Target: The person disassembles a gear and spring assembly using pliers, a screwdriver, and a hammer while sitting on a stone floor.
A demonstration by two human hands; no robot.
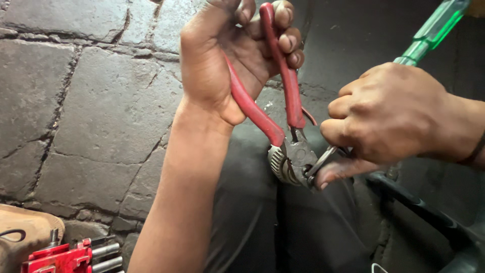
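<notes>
Left hand (227, 60) closed around red-handled pliers (283, 126), jaws clamped on a ribbed metal clamp ring (279, 164) | right hand (389, 114) fisted on a green-handled screwdriver (434, 30), its tip touching the pliers' jaws, mid-frame above dark trousers | stone floor (91, 101) behind | red socket rack (70, 255) lower left.

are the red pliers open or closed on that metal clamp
Closed: the red pliers nose pinches the metal clamp, left hand squeezing both handles.
</notes>
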